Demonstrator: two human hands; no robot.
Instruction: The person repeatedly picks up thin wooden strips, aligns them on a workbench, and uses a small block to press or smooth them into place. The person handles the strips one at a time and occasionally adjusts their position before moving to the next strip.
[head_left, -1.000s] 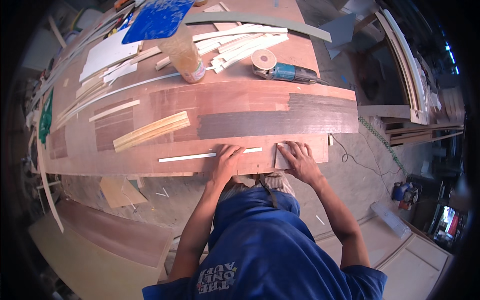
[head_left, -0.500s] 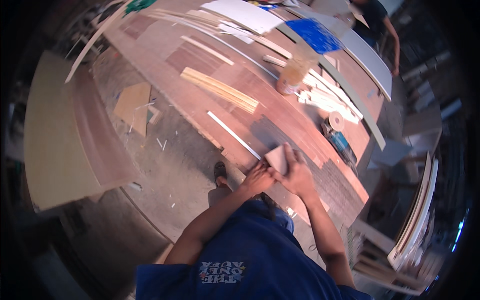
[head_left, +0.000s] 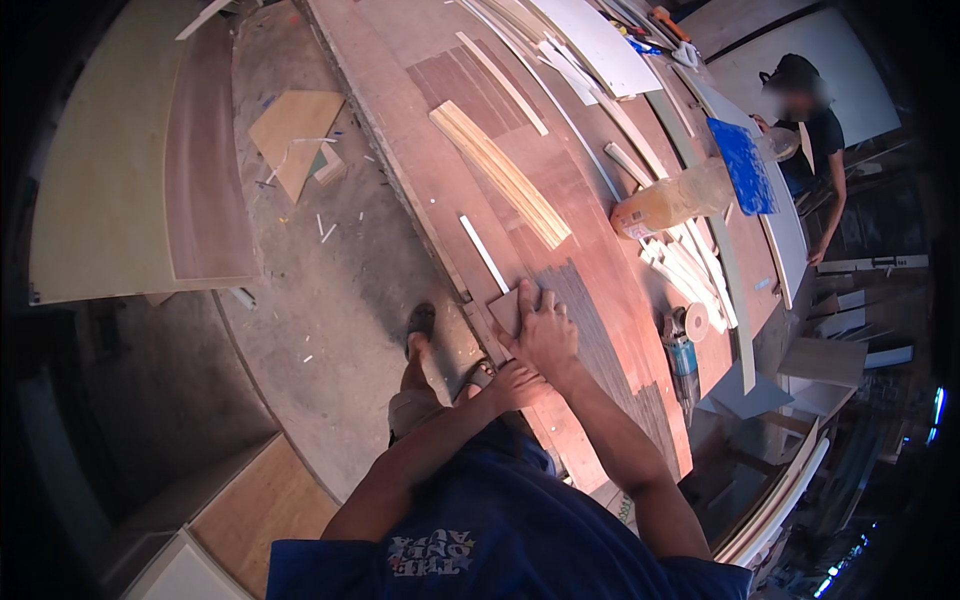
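Note:
My right hand [head_left: 545, 332] is closed on a small flat brown wooden block [head_left: 506, 312], holding it down at the near edge of the workbench [head_left: 440, 195]. A thin white strip [head_left: 484, 253] lies on the bench and runs toward the block, where its near end goes out of sight. My left hand [head_left: 518, 386] is just below the right one, at the bench edge, with its fingers curled. What those fingers hold, if anything, is hidden. Right of my hands lies a dark grooved sheet [head_left: 590, 330].
Beyond are a bundle of wooden strips [head_left: 500, 175], a large bottle [head_left: 670, 200] of amber liquid, a pile of pale offcuts [head_left: 690, 275] and a blue power tool [head_left: 682, 360] with a disc. Another person [head_left: 800, 120] stands at the far right. A plywood piece [head_left: 293, 135] lies on the floor.
The view has turned, so the bench runs more steeply. Both hands have drawn nearer the bench edge, the left now below the right. The block lies flatter, and less of the white strip shows.

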